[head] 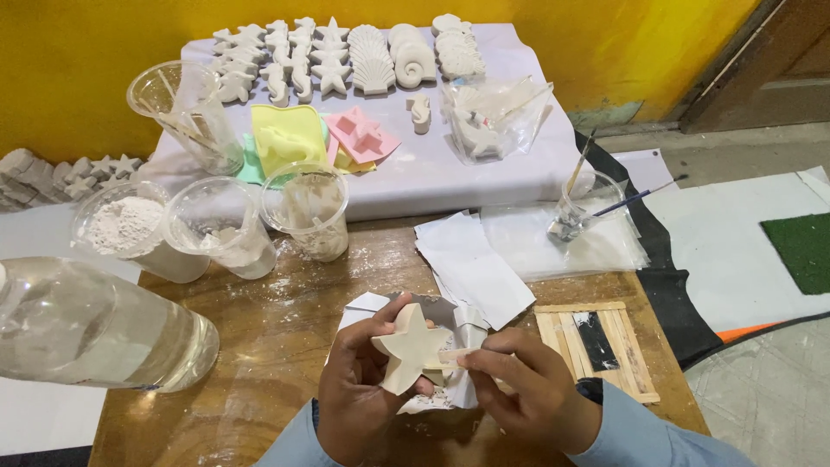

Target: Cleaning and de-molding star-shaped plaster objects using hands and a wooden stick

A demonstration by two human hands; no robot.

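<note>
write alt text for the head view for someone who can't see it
The left hand holds a white plaster starfish while the right hand presses a small wooden stick to it, above a wooden table with plastic cups.

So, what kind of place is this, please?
Probably a small craft workspace for plaster casting: white sea-shape casts in rows, silicone moulds, a cup of white powder. The left hand holds a plaster starfish.

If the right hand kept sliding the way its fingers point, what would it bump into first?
Most likely the plaster starfish. The right hand points left with a small stick whose tip already seems to touch the starfish, held by the left hand.
</note>
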